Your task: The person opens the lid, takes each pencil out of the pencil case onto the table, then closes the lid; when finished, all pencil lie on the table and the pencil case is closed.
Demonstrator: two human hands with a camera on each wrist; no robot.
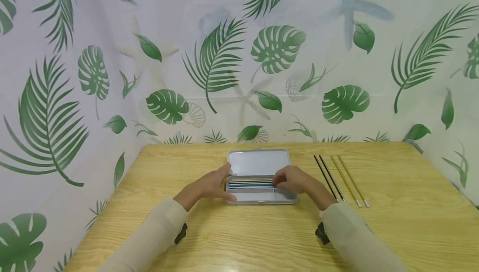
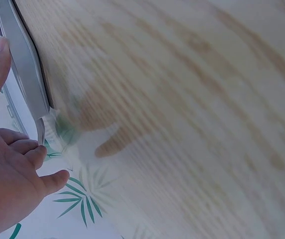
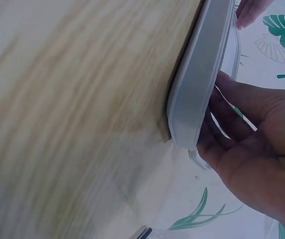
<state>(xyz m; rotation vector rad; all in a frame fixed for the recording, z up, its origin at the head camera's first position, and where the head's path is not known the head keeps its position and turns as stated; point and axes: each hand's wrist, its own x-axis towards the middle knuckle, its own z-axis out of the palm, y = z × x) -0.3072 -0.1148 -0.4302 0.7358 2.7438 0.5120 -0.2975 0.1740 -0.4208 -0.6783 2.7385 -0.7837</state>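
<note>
A pale grey metal pencil case [image 1: 250, 197] lies on the table with its lid [image 1: 258, 161] raised at the back. Several pencils [image 1: 247, 184], blue and dark ones among them, lie along its rear compartment. My left hand [image 1: 213, 184] rests at the case's left end, thumb by the front rim and fingers spread toward the lid hinge. My right hand [image 1: 295, 179] reaches over the right end, its fingers curled down at the pencils' ends. In the right wrist view, the right fingers [image 3: 229, 112] go over the case's wall; their tips are hidden, so I cannot tell whether they pinch a pencil.
Right of the case, two black pencils [image 1: 329, 176] and two yellow pencils [image 1: 349, 180] with white ends lie side by side on the wooden table [image 1: 239, 234]. A leaf-patterned cloth [image 1: 239, 76] hangs behind the table and along its sides.
</note>
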